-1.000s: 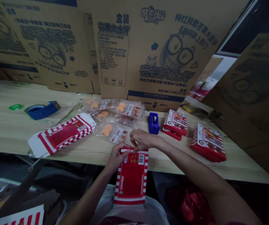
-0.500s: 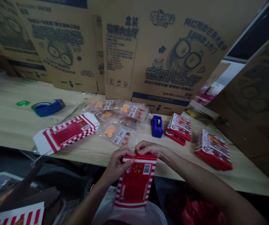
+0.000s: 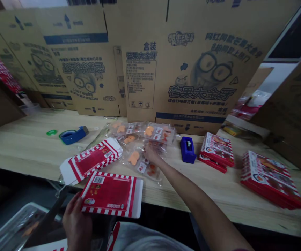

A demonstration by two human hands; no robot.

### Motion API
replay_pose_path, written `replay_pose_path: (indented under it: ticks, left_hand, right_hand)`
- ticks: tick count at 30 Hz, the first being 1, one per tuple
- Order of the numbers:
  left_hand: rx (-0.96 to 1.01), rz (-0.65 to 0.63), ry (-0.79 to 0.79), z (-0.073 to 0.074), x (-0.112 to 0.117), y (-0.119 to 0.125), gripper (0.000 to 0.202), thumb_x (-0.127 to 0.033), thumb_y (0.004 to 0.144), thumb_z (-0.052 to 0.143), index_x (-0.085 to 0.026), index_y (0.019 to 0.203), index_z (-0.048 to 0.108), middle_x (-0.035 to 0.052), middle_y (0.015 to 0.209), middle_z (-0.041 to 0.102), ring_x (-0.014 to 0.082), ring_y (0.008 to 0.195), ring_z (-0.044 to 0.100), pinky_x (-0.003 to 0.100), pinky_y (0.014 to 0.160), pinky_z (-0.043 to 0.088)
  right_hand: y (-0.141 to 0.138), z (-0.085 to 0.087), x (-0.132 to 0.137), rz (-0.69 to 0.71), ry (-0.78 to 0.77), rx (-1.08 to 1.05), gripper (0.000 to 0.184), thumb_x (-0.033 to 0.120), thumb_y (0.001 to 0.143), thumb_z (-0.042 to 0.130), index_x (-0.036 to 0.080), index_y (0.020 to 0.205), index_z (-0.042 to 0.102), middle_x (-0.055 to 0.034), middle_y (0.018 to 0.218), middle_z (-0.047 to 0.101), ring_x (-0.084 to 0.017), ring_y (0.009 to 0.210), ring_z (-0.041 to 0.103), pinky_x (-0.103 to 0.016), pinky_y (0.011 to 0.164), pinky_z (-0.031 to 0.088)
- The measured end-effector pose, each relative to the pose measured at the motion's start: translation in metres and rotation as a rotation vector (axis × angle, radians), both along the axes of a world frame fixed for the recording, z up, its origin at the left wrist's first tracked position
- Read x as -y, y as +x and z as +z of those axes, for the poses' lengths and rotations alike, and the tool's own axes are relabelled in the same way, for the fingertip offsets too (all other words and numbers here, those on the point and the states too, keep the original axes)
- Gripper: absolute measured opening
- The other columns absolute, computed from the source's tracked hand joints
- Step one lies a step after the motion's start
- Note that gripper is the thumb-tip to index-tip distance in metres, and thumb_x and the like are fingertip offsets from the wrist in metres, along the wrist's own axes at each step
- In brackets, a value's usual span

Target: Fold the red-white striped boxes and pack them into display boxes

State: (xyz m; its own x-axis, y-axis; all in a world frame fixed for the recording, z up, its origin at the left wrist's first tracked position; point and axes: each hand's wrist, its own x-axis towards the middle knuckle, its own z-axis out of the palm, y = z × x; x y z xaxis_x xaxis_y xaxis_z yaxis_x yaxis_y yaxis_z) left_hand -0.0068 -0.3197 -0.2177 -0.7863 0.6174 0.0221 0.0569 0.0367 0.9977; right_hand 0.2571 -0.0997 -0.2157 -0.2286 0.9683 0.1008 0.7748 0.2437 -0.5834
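My left hand point(image 3: 76, 223) grips the near left edge of a red-and-white striped box point(image 3: 112, 194), held flat at the table's front edge with its open white flap to the right. My right hand point(image 3: 150, 153) reaches forward onto a clear plastic packet of orange sweets point(image 3: 141, 161), fingers curled on its top edge. More such packets point(image 3: 145, 131) lie just behind it.
A stack of flat striped cartons point(image 3: 91, 160) lies left of the packets. A blue tape dispenser point(image 3: 188, 150), closed red boxes point(image 3: 217, 151) and another pile of red boxes point(image 3: 270, 178) sit to the right. A blue tape gun point(image 3: 73, 135) lies far left. Large cardboard cartons point(image 3: 187, 66) wall the back.
Both hands were on the upright box's top end. Now the left hand has swung the box flat to the left, and the right hand has let go and reached to a sweets packet.
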Motion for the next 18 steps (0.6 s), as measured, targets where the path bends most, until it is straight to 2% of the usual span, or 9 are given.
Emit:
replay_pose_path:
  ticks: [2,4,7,9,11,14,16,18]
  left_hand:
    - [-0.031,0.015,-0.029,-0.010,-0.001,-0.002,0.024,-0.016,0.050,0.064,-0.018,0.074,0.065,0.0042,0.090,0.062,0.0312,0.103,0.056,0.046,0.095,0.046]
    - [-0.023,0.042,-0.057,-0.020,-0.007,0.004,0.029,-0.021,0.053,0.064,-0.018,0.082,0.065,0.0038,0.089,0.060,0.0301,0.100,0.057,0.048,0.096,0.044]
    - [0.102,0.054,-0.094,-0.028,-0.016,0.026,0.049,-0.037,0.067,0.061,-0.019,0.112,0.056,0.0026,0.088,0.058,0.0252,0.089,0.061,0.048,0.087,0.050]
    - [0.052,-0.054,-0.130,-0.029,-0.019,0.042,0.060,-0.046,0.071,0.061,-0.019,0.124,0.048,0.0054,0.102,0.058,0.0256,0.095,0.060,0.048,0.089,0.049]
    - [-0.244,-0.200,-0.186,-0.024,-0.020,0.055,0.067,-0.050,0.070,0.063,-0.018,0.126,0.047,0.0125,0.126,0.048,0.0323,0.117,0.050,0.052,0.100,0.042]
    - [-0.838,-0.394,-0.230,-0.010,-0.026,0.061,0.076,-0.053,0.068,0.066,-0.013,0.129,0.046,0.0221,0.148,0.025,0.0416,0.139,0.021,0.060,0.109,0.023]
    - [-1.129,-0.615,-0.211,0.002,-0.042,0.063,0.087,-0.055,0.064,0.070,-0.013,0.135,0.042,0.0249,0.152,0.019,0.0431,0.142,0.011,0.063,0.110,0.014]
    - [-1.331,-0.904,-0.200,0.013,-0.066,0.066,0.105,-0.058,0.054,0.076,-0.014,0.141,0.037,0.0260,0.154,0.014,0.0442,0.143,0.005,0.064,0.111,0.006]
  right_hand:
    - [-0.002,0.000,0.001,-0.011,0.018,0.002,0.011,0.017,0.081,0.059,0.011,0.072,0.061,-0.0091,0.079,0.066,-0.018,0.080,0.059,-0.030,0.075,0.045]
    - [0.006,0.004,0.005,-0.016,0.056,-0.019,0.013,0.018,0.084,0.055,0.013,0.073,0.058,-0.0028,0.075,0.062,-0.014,0.073,0.057,-0.027,0.071,0.044]
    - [0.039,0.020,0.011,-0.060,0.127,-0.071,0.015,0.015,0.084,0.044,0.016,0.074,0.054,-0.0002,0.071,0.057,-0.013,0.067,0.053,-0.025,0.065,0.040]
    - [0.074,0.033,0.017,-0.115,0.167,-0.099,0.014,0.017,0.083,0.040,0.018,0.074,0.051,-0.0005,0.069,0.055,-0.014,0.065,0.052,-0.025,0.062,0.039]
    - [0.113,0.045,0.024,-0.183,0.216,-0.129,0.012,0.022,0.084,0.038,0.020,0.075,0.047,-0.0005,0.069,0.053,-0.015,0.065,0.051,-0.026,0.061,0.039]
    - [0.166,0.055,0.041,-0.240,0.283,-0.242,0.009,0.029,0.084,0.042,0.021,0.083,0.046,0.0003,0.070,0.053,-0.016,0.064,0.051,-0.026,0.059,0.040]
    - [0.188,0.055,0.054,-0.196,0.242,-0.300,0.019,0.032,0.084,0.045,0.020,0.098,0.049,0.0009,0.070,0.055,-0.016,0.062,0.053,-0.026,0.058,0.042]
    - [0.197,0.051,0.065,-0.106,0.143,-0.262,0.033,0.032,0.085,0.045,0.019,0.115,0.050,0.0005,0.071,0.058,-0.016,0.062,0.054,-0.027,0.059,0.045]
